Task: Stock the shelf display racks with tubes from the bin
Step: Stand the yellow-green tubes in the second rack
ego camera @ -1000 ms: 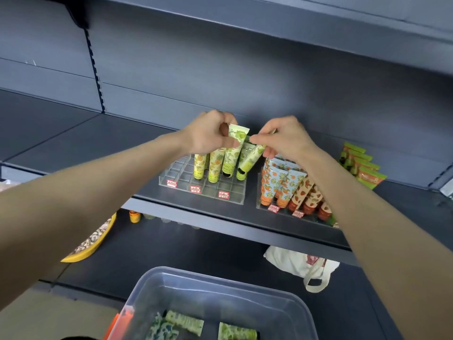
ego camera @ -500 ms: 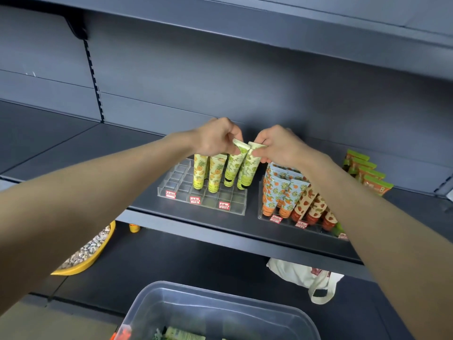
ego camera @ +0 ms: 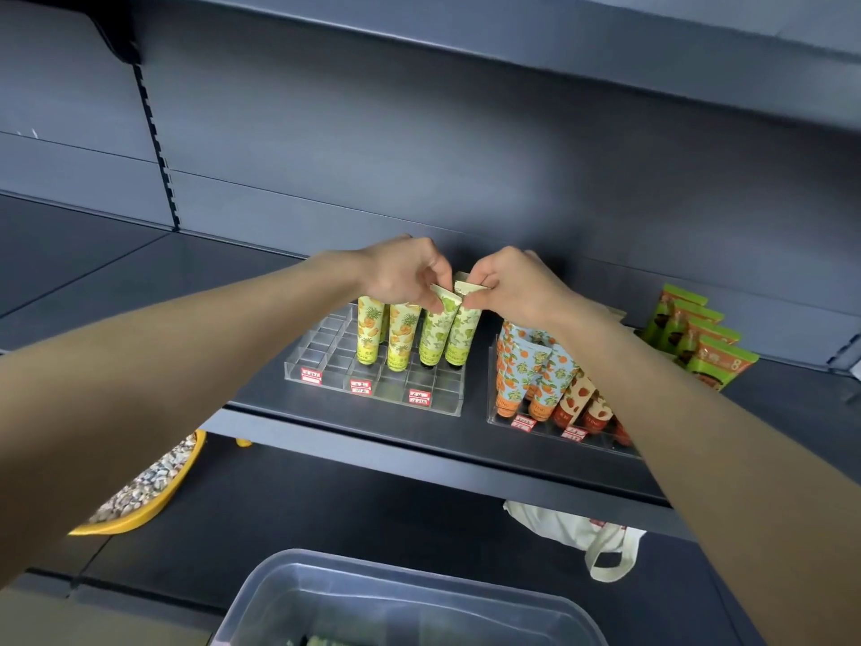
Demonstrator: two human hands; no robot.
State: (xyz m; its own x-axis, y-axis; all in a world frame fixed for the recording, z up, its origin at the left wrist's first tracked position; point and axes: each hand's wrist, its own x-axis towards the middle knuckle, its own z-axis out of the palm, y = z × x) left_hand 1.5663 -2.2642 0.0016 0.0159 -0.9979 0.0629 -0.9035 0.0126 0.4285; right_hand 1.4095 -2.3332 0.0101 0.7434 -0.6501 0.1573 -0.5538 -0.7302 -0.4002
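Note:
A clear gridded display rack [ego camera: 326,366] sits on the dark shelf. Two yellow pineapple-print tubes [ego camera: 370,333] stand in its back rows. Right of them stand two green-print tubes, caps down in the rack. My left hand [ego camera: 400,272] pinches the crimped top of the left green tube [ego camera: 435,333]. My right hand [ego camera: 508,284] pinches the top of the right green tube [ego camera: 463,335]. Both tubes are nearly upright and touch each other. The clear plastic bin [ego camera: 326,594] is at the bottom edge, its contents barely visible.
A second clear rack [ego camera: 559,426] to the right holds orange-print and strawberry-print tubes. Green and orange packets [ego camera: 699,338] stand at the far right of the shelf. On the lower shelf are a yellow bowl of pebbles [ego camera: 153,487] and a white bag [ego camera: 573,529].
Both hands lowered and straightened the two green tubes, which leaned a second ago and now stand nearly upright in the rack. The view tilted up, so less of the bin shows.

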